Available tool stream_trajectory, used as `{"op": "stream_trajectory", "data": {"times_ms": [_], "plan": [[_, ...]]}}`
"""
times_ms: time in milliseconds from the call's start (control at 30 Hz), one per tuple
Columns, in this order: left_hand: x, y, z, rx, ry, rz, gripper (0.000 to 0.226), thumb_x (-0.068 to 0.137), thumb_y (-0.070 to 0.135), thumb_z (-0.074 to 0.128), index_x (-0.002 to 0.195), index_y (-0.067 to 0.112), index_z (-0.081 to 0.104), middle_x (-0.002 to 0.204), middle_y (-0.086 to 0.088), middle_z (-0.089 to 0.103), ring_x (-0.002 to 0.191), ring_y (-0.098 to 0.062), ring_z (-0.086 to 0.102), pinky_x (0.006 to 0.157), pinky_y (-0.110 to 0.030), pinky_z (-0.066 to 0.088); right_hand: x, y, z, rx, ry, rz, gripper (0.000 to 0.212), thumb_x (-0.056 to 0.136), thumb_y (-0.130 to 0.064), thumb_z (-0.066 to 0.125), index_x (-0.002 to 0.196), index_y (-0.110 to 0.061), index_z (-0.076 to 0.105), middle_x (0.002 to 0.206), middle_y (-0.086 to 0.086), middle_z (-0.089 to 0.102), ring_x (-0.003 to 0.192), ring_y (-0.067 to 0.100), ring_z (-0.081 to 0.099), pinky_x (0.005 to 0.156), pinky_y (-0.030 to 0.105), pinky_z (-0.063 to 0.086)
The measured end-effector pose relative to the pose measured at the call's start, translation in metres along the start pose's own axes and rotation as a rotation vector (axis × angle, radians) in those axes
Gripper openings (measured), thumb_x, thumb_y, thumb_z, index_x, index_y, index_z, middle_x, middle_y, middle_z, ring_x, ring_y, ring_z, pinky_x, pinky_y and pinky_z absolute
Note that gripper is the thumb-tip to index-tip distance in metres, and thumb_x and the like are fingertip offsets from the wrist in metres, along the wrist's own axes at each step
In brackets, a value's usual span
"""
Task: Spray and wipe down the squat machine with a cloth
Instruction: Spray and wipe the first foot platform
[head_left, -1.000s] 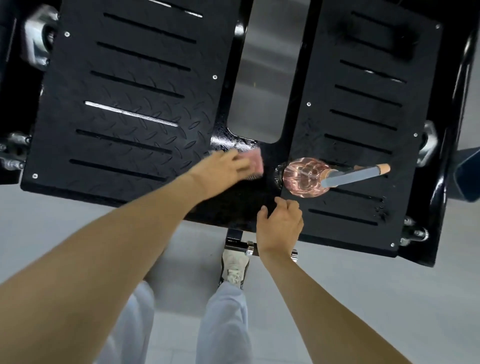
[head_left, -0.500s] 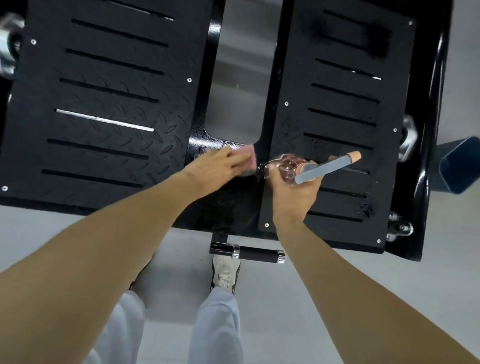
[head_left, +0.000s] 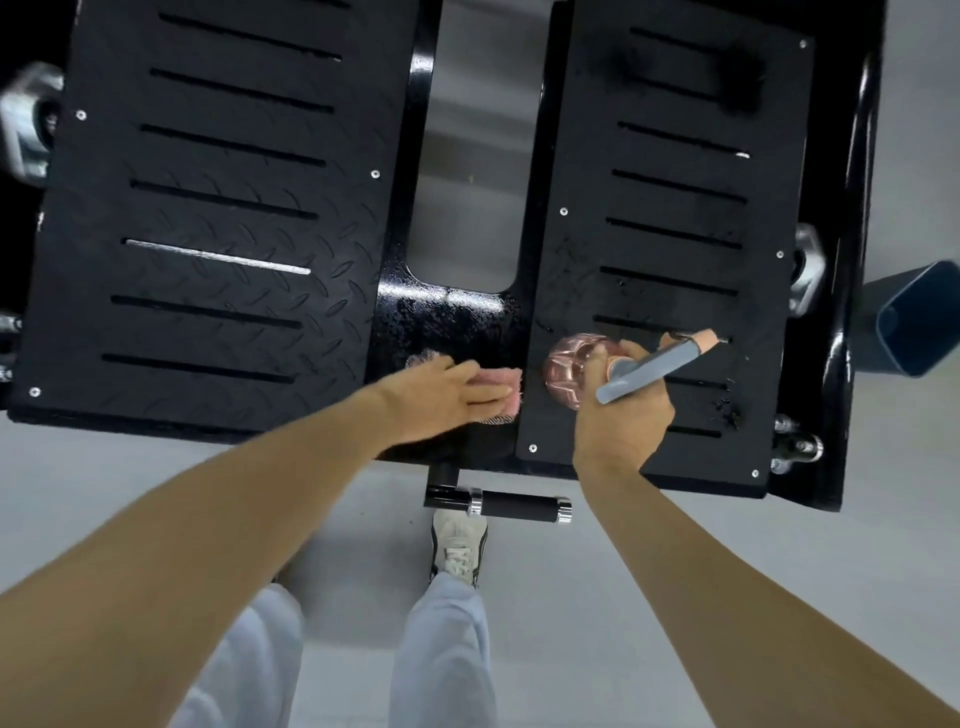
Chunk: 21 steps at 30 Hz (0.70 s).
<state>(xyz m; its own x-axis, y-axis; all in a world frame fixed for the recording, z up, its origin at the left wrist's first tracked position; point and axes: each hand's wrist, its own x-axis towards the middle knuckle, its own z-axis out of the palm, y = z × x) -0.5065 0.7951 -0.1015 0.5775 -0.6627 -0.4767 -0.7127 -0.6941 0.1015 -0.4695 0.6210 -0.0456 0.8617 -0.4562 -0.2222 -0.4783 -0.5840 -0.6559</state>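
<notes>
**Right hand took up the spray bottle**

Free a second earlier, it sat gripped at 3 o'clock of the cloth. The left hand, fingers flat, pressed that cloth on the centre panel of the squat machine, mid-wipe. Next, probably: aim and spray the right footplate

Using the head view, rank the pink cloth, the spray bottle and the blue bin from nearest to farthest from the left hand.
1. Pink cloth: pressed directly under the left hand.
2. Spray bottle: just to the right, gripped by the right hand.
3. Blue bin: far off at the right edge of the view.
</notes>
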Motion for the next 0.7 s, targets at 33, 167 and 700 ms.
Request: {"op": "stream_trajectory", "data": {"times_ms": [33,167,700], "plan": [[-0.002,-0.010,0.002,0.015,-0.017,-0.029,0.095,0.086,-0.005,0.054,0.151,0.022,-0.010,0.160,0.002,-0.004,0.117,-0.025,0.035,0.098,-0.040,0.041,-0.003,0.001,0.000,0.002,0.002,0.007,0.035,0.087,-0.032,0.065,0.118,-0.017,0.062,0.089,-0.005,0.065,0.077,0.017,0.063,0.069,0.036,0.056],[0.001,-0.014,0.001,-0.212,0.049,-0.525,0.101,0.079,-0.007,0.057,0.151,0.024,-0.007,0.158,0.006,-0.005,0.113,-0.027,0.037,0.086,-0.035,0.049,-0.014,0.002,-0.003,0.014,0.003,0.023,0.042,0.088,-0.029,0.064,0.127,-0.019,0.056,0.109,-0.008,0.066,0.085,0.013,0.063,0.068,0.029,0.053],[-0.055,0.015,0.033,-0.218,0.019,-0.426,0.087,0.087,-0.006,0.046,0.152,0.019,-0.006,0.159,0.002,-0.002,0.111,-0.024,0.036,0.090,-0.034,0.047,-0.027,0.008,0.006,-0.013,0.018,0.076,0.045,0.087,-0.026,0.061,0.129,-0.012,0.057,0.116,-0.004,0.067,0.082,0.013,0.063,0.051,0.007,0.043]]}}
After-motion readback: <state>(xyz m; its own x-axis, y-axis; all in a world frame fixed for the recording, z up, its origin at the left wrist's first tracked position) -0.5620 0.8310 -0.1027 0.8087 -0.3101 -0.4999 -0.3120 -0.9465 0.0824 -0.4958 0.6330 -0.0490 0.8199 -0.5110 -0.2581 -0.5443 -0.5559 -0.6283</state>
